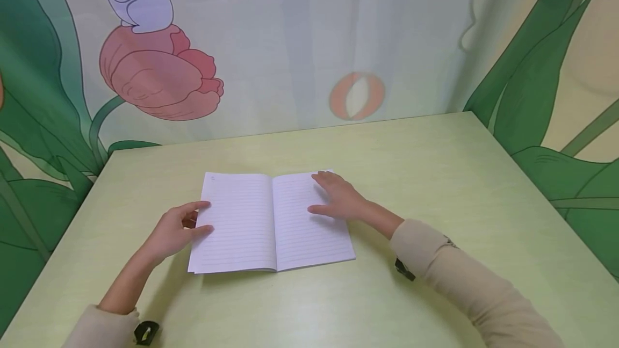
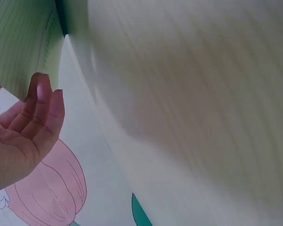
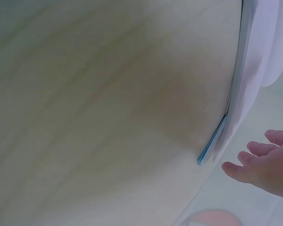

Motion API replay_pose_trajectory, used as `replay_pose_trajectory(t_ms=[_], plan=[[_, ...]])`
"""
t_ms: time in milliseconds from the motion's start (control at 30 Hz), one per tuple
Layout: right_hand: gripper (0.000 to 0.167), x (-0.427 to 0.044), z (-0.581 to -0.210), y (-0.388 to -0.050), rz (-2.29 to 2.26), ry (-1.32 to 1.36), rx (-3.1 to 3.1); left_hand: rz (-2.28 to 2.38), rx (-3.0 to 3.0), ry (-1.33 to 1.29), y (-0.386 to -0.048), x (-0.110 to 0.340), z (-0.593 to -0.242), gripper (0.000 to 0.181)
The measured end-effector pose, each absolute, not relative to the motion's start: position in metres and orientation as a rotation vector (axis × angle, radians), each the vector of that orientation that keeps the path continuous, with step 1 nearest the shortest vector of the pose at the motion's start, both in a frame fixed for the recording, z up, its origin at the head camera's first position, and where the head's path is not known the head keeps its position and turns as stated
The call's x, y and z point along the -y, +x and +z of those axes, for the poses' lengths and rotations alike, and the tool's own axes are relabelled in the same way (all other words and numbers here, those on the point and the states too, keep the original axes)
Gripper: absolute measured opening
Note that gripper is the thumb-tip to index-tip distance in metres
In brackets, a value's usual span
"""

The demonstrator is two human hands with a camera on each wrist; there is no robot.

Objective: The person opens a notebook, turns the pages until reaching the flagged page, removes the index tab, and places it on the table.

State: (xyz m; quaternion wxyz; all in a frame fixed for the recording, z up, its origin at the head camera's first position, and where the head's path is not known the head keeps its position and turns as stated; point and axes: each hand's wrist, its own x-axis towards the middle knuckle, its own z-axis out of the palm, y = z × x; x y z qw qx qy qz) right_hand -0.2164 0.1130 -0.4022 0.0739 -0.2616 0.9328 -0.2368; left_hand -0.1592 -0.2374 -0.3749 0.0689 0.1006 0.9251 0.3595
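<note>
An open notebook [image 1: 237, 224] with white lined pages lies on the table. At its left edge my left hand [image 1: 169, 230] grips the leaves, with thumb and index finger over the page. In the left wrist view, the left hand's [image 2: 26, 136] other fingers reach beside the notebook's green lined underside [image 2: 19, 42], which bears printed letters. Over the right page is my right hand [image 1: 340, 197], fingers spread and nearly straight. The right wrist view shows that hand [image 3: 264, 165] near the notebook's edge [image 3: 247, 80]; whether it touches the paper I cannot tell.
The pale wood-grained table [image 1: 435, 176] ends at a light curtain [image 1: 271, 69] printed with a pink flower and a ball. Green leaf-patterned cloth [image 1: 570, 176] hangs along the right side and also on the left.
</note>
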Motion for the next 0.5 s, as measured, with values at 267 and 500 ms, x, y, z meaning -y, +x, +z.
replay_pose_trajectory(t_ms=[267, 500], plan=[[0.08, -0.122, -0.405, -0.224, -0.621, -0.725, -2.803, 1.011, -2.697, 0.427, -0.161, 0.25, -0.38, 0.065], [0.09, -0.126, -0.411, -0.23, -0.515, -0.697, -2.786, 0.865, -2.72, 0.54, -0.161, 0.257, -0.386, 0.076]])
